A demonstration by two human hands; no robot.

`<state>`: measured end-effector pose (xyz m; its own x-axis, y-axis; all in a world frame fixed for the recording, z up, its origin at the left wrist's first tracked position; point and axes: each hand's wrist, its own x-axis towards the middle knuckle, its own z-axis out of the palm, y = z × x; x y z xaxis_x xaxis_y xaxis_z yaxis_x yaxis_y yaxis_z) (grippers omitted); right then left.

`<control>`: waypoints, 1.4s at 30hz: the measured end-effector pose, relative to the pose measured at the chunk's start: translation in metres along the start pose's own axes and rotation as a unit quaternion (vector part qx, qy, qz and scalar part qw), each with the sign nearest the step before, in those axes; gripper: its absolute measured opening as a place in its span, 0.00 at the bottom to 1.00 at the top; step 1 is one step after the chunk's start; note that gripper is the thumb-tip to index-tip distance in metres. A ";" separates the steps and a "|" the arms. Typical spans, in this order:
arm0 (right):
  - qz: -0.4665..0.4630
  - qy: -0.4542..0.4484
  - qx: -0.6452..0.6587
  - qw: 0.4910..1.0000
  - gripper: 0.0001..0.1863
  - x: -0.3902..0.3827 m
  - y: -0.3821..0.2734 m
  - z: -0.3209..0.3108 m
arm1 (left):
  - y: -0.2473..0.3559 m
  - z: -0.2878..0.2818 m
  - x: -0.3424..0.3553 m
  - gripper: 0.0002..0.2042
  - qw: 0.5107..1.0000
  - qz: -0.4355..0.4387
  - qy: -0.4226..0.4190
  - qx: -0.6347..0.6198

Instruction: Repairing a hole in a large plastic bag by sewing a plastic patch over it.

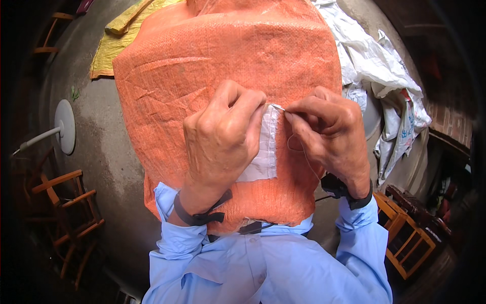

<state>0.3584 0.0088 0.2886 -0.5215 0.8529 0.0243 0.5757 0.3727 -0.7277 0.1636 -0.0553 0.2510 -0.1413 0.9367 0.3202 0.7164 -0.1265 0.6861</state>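
Spread over my lap is an orange woven sack point(228, 55), creased on its left side. A white rectangular patch point(266, 154) lies on it, with a line of stitches near its right edge. My left hand point(220, 126) is closed in a pinch at the patch's top edge and covers its left part. Between the thumb and forefinger of my right hand point(334, 129) is a thin needle point(278, 107), its tip toward the patch's top right corner. A pale thread point(309, 164) loops below the right fingers.
A yellow woven sack point(109, 50) lies on the floor at the far left, and crumpled white sacks point(364, 50) at the right. A white round-based stand point(65, 126) and a wooden chair point(66, 197) are on the left. Another wooden chair point(405, 235) stands at the lower right.
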 end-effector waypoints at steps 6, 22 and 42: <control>0.021 0.002 0.047 0.999 0.04 0.002 0.002 0.000 | 0.001 0.000 0.000 0.08 1.000 0.002 0.001 0.006; 0.022 -0.025 0.053 0.998 0.05 0.005 0.006 -0.006 | 0.000 0.001 -0.001 0.07 1.000 -0.002 0.000 -0.002; -0.040 -0.033 -0.039 0.998 0.05 0.014 0.004 -0.012 | 0.000 0.001 0.000 0.07 1.000 -0.006 0.001 -0.010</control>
<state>0.3610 0.0263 0.2940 -0.6062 0.7946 0.0334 0.5767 0.4681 -0.6695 0.1644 -0.0545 0.2500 -0.1520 0.9376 0.3128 0.7014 -0.1206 0.7025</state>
